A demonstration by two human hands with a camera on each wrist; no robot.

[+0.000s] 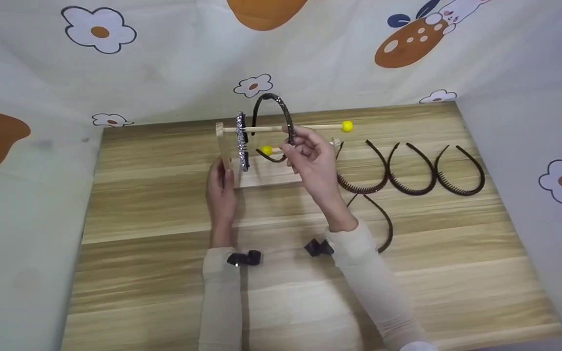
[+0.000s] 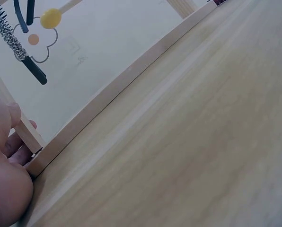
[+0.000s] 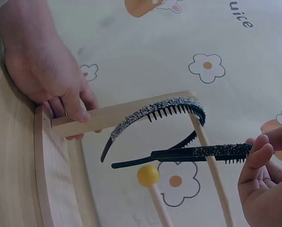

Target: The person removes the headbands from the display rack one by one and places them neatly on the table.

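My left hand (image 1: 221, 195) grips the lower part of the upright post (image 1: 222, 146) of a wooden stand. A silver glittery toothed headband (image 1: 241, 141) hangs on the stand's upper rod (image 1: 317, 127), close to that post. Between thumb and fingers, my right hand (image 1: 317, 168) pinches a dark glittery headband (image 1: 286, 112). The upper rod seems to run through this headband's loop, right of the silver one. In the right wrist view, the pinched headband (image 3: 221, 150) lies across the rod, and the left hand (image 3: 48, 71) holds the post (image 3: 127, 111) near the base.
A yellow ball (image 1: 347, 126) caps the upper rod's right end; another yellow ball (image 1: 267, 150) ends a lower rod pointing left. Right of the stand, dark toothed headbands (image 1: 410, 192) lie in a row, with another headband (image 1: 388, 222) nearer, partly behind my right arm. A patterned cloth (image 1: 173, 63) hangs behind the table.
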